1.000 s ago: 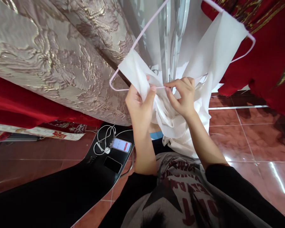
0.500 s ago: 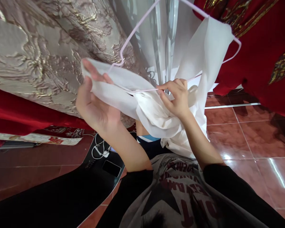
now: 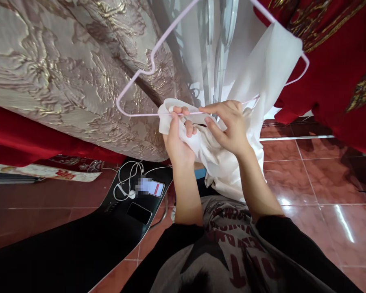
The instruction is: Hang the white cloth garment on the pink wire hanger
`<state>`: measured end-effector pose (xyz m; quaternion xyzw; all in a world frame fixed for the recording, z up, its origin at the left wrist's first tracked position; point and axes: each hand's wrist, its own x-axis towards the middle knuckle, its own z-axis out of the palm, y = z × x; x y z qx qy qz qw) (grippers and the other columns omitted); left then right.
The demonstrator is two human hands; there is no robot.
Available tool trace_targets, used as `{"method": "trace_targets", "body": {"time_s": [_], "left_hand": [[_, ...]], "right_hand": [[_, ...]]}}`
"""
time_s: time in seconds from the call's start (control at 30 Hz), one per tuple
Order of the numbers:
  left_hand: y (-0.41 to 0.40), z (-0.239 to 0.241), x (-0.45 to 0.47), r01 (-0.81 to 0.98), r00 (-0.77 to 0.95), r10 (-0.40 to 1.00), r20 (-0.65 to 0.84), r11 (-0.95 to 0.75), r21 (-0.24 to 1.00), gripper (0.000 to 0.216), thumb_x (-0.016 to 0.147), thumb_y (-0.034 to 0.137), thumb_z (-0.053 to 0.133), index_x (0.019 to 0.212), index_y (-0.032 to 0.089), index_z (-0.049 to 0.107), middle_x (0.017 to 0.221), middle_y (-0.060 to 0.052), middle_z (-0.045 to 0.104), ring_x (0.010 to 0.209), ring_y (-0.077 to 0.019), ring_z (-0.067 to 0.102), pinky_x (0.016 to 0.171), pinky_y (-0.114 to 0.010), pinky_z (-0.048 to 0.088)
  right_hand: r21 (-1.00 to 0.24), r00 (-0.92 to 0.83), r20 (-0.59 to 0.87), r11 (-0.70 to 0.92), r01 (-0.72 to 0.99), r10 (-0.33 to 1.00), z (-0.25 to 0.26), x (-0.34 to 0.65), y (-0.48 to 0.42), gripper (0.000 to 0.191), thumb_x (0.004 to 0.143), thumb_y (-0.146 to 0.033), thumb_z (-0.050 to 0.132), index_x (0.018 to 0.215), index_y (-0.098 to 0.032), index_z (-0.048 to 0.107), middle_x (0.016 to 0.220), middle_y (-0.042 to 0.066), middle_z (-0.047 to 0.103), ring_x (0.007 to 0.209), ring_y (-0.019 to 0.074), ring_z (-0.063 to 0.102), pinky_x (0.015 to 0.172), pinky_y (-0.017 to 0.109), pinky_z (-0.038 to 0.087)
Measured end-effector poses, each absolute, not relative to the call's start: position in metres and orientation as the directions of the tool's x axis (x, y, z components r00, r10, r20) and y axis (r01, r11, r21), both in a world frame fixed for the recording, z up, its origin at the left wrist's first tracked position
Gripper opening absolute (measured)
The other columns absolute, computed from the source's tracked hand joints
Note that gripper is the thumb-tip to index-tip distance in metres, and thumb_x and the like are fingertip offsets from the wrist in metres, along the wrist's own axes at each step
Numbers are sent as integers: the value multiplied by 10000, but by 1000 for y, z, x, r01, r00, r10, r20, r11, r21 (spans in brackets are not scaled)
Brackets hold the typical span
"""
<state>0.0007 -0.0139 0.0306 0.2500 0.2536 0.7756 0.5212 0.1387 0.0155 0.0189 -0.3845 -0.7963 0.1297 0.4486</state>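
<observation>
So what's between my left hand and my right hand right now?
Head view: bunched white cloth fills the gap between the left hand and right hand, and the bottom bar of the pink hanger crosses just above it.

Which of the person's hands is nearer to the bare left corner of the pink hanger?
Left. The left hand grips the white cloth at the bottom bar of the hanger, on the side of that corner; the right hand pinches the bar farther right.
</observation>
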Motion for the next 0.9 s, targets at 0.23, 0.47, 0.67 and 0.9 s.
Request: {"method": "trace_targets", "body": {"time_s": [0.23,0.47,0.67,0.9], "left_hand": [[-10,24,0,-638,-259,936,237,-350,686,214,1059,174,549,861,158,628,877,-18,636,430,-22,391,467,-174,414],[-8,24,10,-585,-314,926,212,-365,724,228,1080,180,514,864,190,586,867,-2,586,436,-26,332,449,-178,384],[-5,20,2,-575,-310,914,261,-399,715,219,1067,193,540,860,200,610,855,-13,594,422,-28,309,425,-202,321],[-7,19,0,-586,-296,917,265,-394,708,184,1040,261,647,868,206,611,860,-10,601,432,-20,309,422,-203,330]], "right_hand": [[-601,532,745,750,277,401,44,195,1,320,929,-140,626,1132,-350,756,1207,-76,712,1201,103,677,1096,326,547],[-908,324,400,418,14,857,-24,212,19,818,823,-572,751,1511,-274,423,1423,99,595,1334,212,631,1207,498,507],[-900,333,435,394,184,837,-17,181,10,477,876,-609,700,1089,-188,631,1125,66,646,1135,178,643,1108,429,555],[-840,479,541,421,342,691,-3,183,-2,476,881,-556,713,715,-154,519,823,18,488,797,99,498,820,325,519]]}}
